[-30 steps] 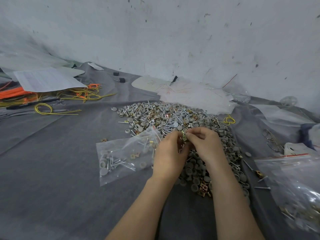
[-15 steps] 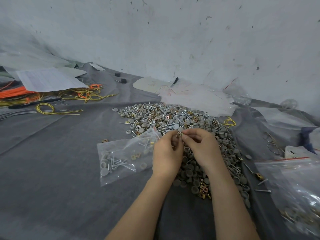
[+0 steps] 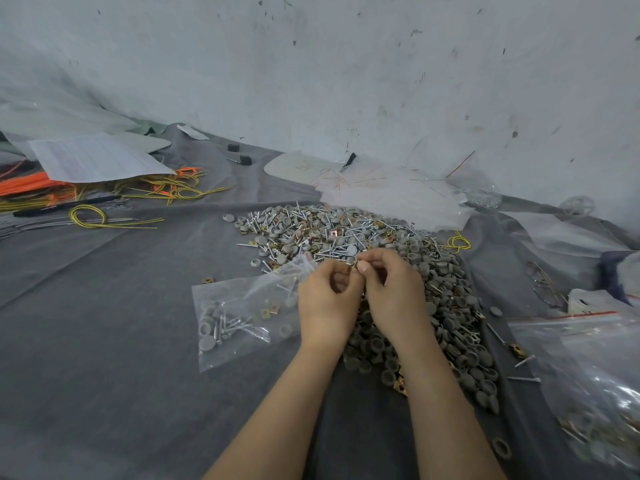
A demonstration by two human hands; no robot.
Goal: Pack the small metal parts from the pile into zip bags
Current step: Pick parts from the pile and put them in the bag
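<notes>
The 2 hands meet fingertip to fingertip over the near half of the pile [image 3: 346, 237]. The left hand [image 3: 327, 299] and right hand [image 3: 391, 289] both have curled fingers and together pinch 1 small brass part [image 3: 355, 264].

This looks like the picking step: a piece taken up, not yet bagged. The next move calls for carrying it a short way left into the raised mouth of the zip bag [image 3: 239, 313]. That bag lies on the grey surface [image 3: 104, 341] just beside the left hand, holding a few parts. Whether the left hand also holds that mouth I cannot tell.

A 2nd bag [image 3: 588, 368] lies at the right edge. Beyond the hands, most of the pile remains unpacked.
</notes>
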